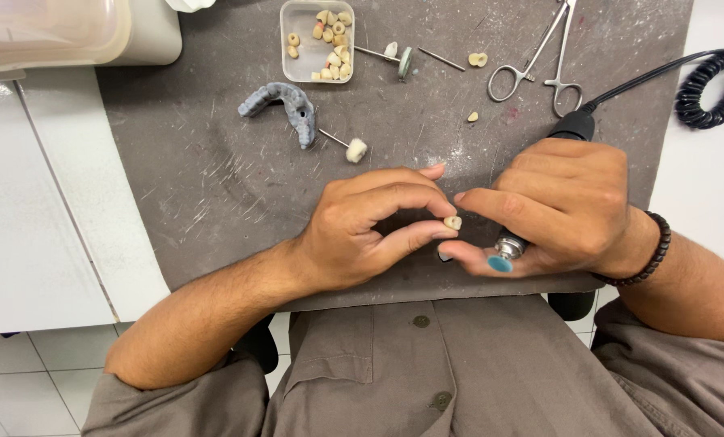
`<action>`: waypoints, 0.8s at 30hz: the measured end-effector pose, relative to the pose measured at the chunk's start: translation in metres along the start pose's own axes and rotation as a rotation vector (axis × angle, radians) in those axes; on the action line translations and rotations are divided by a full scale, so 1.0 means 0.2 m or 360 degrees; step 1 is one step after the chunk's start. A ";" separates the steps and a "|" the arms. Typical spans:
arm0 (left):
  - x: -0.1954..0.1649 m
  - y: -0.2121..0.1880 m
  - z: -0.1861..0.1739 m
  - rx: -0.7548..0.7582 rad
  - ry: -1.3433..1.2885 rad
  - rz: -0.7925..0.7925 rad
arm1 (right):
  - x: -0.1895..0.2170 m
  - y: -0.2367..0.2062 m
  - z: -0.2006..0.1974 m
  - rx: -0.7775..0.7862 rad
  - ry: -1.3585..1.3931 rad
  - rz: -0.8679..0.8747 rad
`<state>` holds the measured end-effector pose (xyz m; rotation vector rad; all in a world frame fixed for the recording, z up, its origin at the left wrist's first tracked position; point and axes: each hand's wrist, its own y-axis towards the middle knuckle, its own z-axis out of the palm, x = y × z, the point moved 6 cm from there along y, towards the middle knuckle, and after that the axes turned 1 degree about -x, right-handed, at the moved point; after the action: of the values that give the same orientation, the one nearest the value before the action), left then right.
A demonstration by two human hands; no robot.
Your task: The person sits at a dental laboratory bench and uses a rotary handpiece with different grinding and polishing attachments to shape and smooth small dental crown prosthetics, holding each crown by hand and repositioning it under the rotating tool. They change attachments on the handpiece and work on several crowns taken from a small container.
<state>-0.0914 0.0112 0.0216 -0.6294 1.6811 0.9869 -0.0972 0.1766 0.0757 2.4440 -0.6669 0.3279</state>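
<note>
My left hand [370, 226] pinches a small cream tooth crown [453, 222] between thumb and fingertips, just above the near edge of the grey work mat [216, 186]. My right hand [556, 206] is wrapped around a black rotary handpiece [572, 125] whose metal nose carries a blue polishing disc [499, 264] pointing toward me. The right forefinger tip touches the crown from the right. A coiled black cable [706, 85] runs from the handpiece to the right.
On the mat lie a grey dental arch model [285, 103], a small clear tray of crowns [317, 40], several mounted burs and polishing points [354, 149], loose crowns [478, 59] and metal forceps [540, 57]. A white container [71, 32] stands far left.
</note>
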 end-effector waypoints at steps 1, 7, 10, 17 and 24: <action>0.00 0.00 0.01 0.0030 -0.0021 -0.0001 | 0.00 0.00 0.00 -0.0011 -0.0015 0.0018; 0.01 -0.02 0.03 0.0102 -0.0016 0.0047 | -0.03 0.00 0.03 0.0026 -0.0197 0.0113; 0.01 -0.02 0.04 0.0120 -0.0040 0.0053 | -0.03 -0.01 0.04 0.0080 -0.0217 0.0113; 0.01 -0.03 0.04 0.0130 -0.0006 0.0048 | -0.02 -0.03 0.06 0.0082 -0.0159 0.0118; 0.01 -0.03 0.04 0.0108 -0.0003 0.0060 | -0.02 -0.04 0.06 0.0110 -0.0222 0.0132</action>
<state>-0.0837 0.0152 0.0164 -0.5539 1.7227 0.9528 -0.0958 0.1763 0.0601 2.5272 -0.8310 0.2173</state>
